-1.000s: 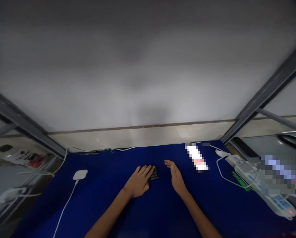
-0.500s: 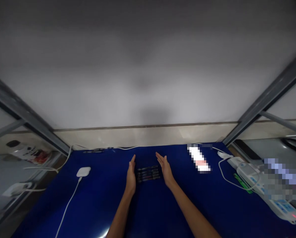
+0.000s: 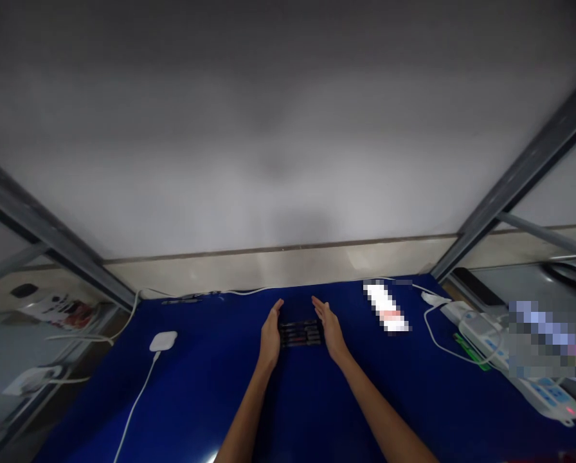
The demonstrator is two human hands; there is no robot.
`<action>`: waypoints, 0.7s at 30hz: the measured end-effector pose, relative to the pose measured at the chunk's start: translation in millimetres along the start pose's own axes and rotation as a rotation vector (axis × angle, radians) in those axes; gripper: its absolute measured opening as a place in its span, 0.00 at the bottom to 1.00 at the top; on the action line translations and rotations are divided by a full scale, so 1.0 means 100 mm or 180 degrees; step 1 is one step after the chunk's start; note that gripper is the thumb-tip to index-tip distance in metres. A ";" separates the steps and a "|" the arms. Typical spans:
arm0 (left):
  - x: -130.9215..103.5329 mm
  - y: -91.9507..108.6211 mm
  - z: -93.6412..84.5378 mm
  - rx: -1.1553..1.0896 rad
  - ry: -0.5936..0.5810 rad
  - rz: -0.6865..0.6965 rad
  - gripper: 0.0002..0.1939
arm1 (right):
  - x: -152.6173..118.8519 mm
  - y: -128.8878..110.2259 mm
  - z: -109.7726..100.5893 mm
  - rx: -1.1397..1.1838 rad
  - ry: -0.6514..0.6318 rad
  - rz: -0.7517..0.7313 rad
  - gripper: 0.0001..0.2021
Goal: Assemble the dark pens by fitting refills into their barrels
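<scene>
- Left hand (image 3: 270, 339): flat, fingers out straight, standing on edge right at the left ends of the dark pens (image 3: 300, 334), not gripping anything
- Right hand (image 3: 331, 332): pretty much a mirror of that at the pens' right ends, also open; can't tell if either palm actually touches them
- The pens lie crosswise in a neat stack of rows between the palms, on the blue tabletop (image 3: 186, 399)
- Left of the pens, well apart: white case (image 3: 163, 341) with a white cable (image 3: 134, 405)
- Far right of them: green item (image 3: 471, 352) beside a power strip (image 3: 533, 379)
</scene>
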State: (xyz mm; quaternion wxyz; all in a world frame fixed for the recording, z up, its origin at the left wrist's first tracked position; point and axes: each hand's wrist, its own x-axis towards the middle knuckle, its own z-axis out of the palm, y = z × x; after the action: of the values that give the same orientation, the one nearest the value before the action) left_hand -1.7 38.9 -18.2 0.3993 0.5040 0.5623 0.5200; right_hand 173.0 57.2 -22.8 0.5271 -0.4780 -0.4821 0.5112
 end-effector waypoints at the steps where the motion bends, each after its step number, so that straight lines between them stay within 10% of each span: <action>1: -0.02 -0.01 0.00 0.0431 -0.0086 0.0195 0.29 | -0.04 -0.01 -0.01 -0.0271 -0.0097 -0.0155 0.31; 9: -0.44 -0.06 -0.01 0.3262 -0.0678 0.1548 0.26 | -0.40 -0.05 -0.05 -0.3202 -0.1060 -0.1235 0.26; 21: -0.66 -0.08 0.11 0.3690 -0.0240 0.1558 0.26 | -0.64 -0.04 -0.01 -0.3867 -0.0859 -0.1264 0.27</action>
State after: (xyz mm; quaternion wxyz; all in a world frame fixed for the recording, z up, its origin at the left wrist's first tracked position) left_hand 19.7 -23.5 -32.4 -0.0497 0.7706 0.6067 0.1889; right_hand 173.6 -7.1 -19.6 0.1824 -0.5242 -0.8263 0.0961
